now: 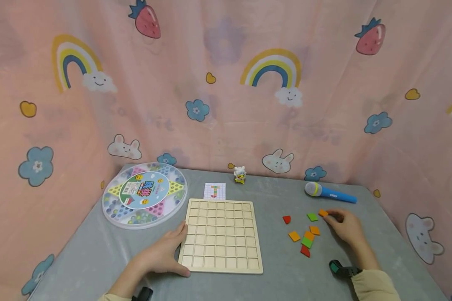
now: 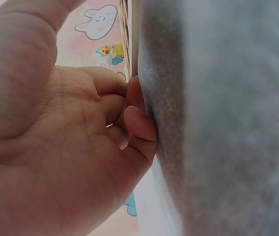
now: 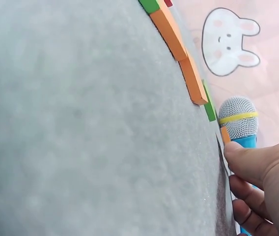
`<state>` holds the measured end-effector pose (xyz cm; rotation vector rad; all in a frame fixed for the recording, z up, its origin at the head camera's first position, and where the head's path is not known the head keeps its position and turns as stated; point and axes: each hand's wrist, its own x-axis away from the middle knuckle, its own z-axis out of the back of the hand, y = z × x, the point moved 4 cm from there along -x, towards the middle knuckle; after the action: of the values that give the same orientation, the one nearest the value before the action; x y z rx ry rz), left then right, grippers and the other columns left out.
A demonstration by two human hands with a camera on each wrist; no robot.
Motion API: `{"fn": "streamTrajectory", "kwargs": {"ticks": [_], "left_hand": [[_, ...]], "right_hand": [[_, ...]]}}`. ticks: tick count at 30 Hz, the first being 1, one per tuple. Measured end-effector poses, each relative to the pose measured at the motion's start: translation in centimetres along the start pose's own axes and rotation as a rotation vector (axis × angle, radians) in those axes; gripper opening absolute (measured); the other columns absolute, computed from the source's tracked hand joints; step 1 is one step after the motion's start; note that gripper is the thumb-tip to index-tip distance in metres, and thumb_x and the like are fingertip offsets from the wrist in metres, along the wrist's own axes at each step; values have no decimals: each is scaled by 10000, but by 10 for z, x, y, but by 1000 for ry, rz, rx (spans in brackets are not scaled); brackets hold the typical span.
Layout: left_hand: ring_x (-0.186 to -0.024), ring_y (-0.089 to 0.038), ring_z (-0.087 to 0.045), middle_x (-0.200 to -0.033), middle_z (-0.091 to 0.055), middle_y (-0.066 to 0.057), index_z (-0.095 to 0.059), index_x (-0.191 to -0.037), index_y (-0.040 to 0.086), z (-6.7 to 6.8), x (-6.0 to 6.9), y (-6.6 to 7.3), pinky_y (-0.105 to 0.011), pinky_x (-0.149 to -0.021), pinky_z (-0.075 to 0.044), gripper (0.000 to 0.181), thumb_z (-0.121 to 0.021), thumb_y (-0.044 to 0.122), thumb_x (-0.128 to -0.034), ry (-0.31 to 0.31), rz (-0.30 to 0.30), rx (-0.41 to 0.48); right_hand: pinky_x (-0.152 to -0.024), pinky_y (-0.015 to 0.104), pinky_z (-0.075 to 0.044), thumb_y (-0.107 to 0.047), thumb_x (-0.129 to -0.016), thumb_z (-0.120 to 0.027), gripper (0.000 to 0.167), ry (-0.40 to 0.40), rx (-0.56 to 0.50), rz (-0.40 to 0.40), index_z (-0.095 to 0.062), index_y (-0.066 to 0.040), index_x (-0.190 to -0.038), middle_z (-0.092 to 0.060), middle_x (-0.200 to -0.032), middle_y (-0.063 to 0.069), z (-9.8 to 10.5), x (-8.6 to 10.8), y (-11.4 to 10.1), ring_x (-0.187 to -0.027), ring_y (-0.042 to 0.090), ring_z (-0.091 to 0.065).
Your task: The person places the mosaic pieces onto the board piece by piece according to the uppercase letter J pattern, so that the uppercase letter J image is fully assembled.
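A pale wooden grid board (image 1: 220, 236) lies flat on the grey table. My left hand (image 1: 163, 251) holds it at its left side, the thumb at the near left corner and the fingers against the left edge; curled fingertips (image 2: 140, 123) show there in the left wrist view. On the right, my right hand (image 1: 346, 228) pinches an orange square tile (image 1: 323, 212) between thumb and fingers, low over the table. Nearby lie a green tile (image 1: 312, 217), an orange tile (image 1: 294, 236), a red rounded piece (image 1: 286, 219) and several more orange, green and red pieces.
A blue toy microphone (image 1: 331, 193) lies behind my right hand. Beyond the board are a card with a coloured grid pattern (image 1: 219, 188) and a small figurine (image 1: 240, 174). A round marble board-game case (image 1: 145, 195) sits at the left. A pink printed curtain (image 1: 226, 125) hangs behind.
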<state>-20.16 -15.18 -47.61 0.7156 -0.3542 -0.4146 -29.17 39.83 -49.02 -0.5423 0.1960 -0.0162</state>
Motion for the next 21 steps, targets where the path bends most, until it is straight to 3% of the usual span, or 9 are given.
{"fn": "streamTrajectory", "kwargs": {"ticks": [10,16,21], "left_hand": [[-1555,-559,-182,-1739,-91,-302,-197,-1637,-114,0,0,0,-694,-1220,-252,1313,-991,375,-713,-10,12,5],[-1554,-558,-187,-1736,-96,-306,-202,-1636,-114,-1,-1,1,-694,-1216,-261,1309,-992,372,-712,-15,12,3],[-1555,-569,-167,-1733,-84,-314,-189,-1634,-121,-1,-1,1,-692,-1223,-246,1313,-990,367,-715,-18,16,15]], "right_hand": [[-940,620,-524,-278,-1061,-665,465,4,-79,-59,-664,110,-1316,-682,-1261,336,0,8,-8,-1100,478,-643],[-960,626,-513,-293,-1071,-654,468,-4,-115,-34,-666,89,-1340,-692,-1270,315,1,15,-26,-1143,480,-623],[-847,426,-542,-320,-1051,-689,450,15,-102,-4,-712,46,-1312,-735,-1185,250,2,17,-44,-1058,383,-645]]}}
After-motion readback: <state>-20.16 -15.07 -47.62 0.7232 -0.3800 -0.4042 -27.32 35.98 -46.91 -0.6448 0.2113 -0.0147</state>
